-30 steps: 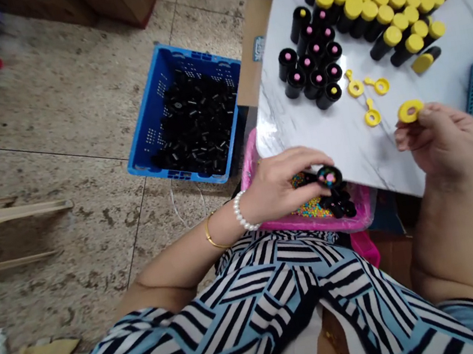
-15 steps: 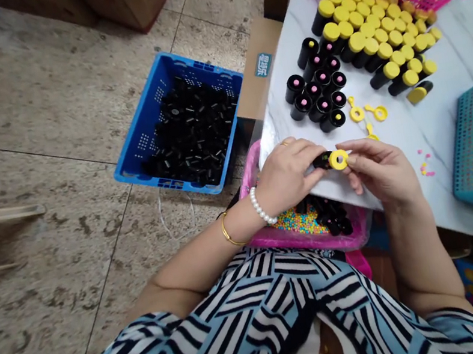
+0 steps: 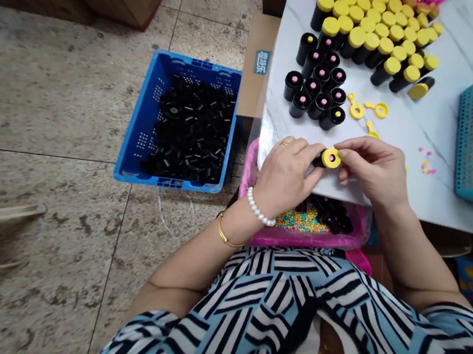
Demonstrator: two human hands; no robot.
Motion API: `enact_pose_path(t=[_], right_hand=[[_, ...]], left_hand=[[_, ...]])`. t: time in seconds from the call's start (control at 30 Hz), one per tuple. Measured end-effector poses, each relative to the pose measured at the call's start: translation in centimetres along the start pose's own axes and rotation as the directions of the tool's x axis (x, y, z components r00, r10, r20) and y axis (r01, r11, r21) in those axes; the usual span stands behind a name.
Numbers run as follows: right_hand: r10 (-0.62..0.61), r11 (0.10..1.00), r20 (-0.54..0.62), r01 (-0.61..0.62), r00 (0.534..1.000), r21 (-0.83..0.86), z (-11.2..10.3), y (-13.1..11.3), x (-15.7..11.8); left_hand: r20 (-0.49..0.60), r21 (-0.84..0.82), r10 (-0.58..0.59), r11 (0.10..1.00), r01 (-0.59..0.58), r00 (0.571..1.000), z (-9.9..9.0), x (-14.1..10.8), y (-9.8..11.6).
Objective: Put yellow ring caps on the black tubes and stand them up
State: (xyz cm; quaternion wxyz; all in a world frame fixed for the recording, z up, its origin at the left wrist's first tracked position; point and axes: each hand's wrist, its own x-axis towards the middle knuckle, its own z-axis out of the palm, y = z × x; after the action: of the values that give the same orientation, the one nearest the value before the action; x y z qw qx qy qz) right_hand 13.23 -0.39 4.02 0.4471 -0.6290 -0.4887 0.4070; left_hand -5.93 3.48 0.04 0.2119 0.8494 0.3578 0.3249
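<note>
Black plastic tube (image 3: 318,160) lies sideways in the left hand (image 3: 285,177), its fingers curled around the barrel. The right hand (image 3: 372,168) pinches a yellow ring cap (image 3: 331,158) against the end of the tube. Both hands are closed on these pieces, just over the edge of the marble worktop (image 3: 407,183). The tube looks light, stiff and smooth, so the barrel seems the surest place to hold. The thin cap looks slightly bendy and is probably best taken by its rim. Nearby stand black tubes with pink dots (image 3: 313,90), yellow-capped tubes (image 3: 372,37) and loose yellow caps (image 3: 357,111). Below the hands, a pink tray (image 3: 307,242) holds coloured beads (image 3: 301,220).
</note>
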Motion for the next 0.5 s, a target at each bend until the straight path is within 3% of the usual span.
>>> enact_pose_path(t=[0.13,0.27,0.4,0.5], right_hand=[[-0.035,0.999,-0.033,0.034,0.999,-0.035,0.3,-0.1,-0.3],[-0.046,0.998,-0.035,0.045,0.998,-0.038,0.3,-0.1,-0.2],[0.004,1.000,0.013,-0.004,1.000,0.003,0.2,0.3,-0.1],[0.075,0.991,0.098,-0.085,0.992,0.099,0.2,0.4,0.2]], left_hand=[[0.027,-0.069,-0.078,0.994,0.079,0.997,-1.0,0.0,0.9],[0.074,-0.248,-0.198,0.946,0.210,0.977,-1.4,0.9,1.7],[0.168,-0.438,-0.249,0.848,0.299,0.954,-1.2,2.0,2.0],[0.297,-0.572,-0.308,0.701,0.427,0.904,-1.1,2.3,1.8]])
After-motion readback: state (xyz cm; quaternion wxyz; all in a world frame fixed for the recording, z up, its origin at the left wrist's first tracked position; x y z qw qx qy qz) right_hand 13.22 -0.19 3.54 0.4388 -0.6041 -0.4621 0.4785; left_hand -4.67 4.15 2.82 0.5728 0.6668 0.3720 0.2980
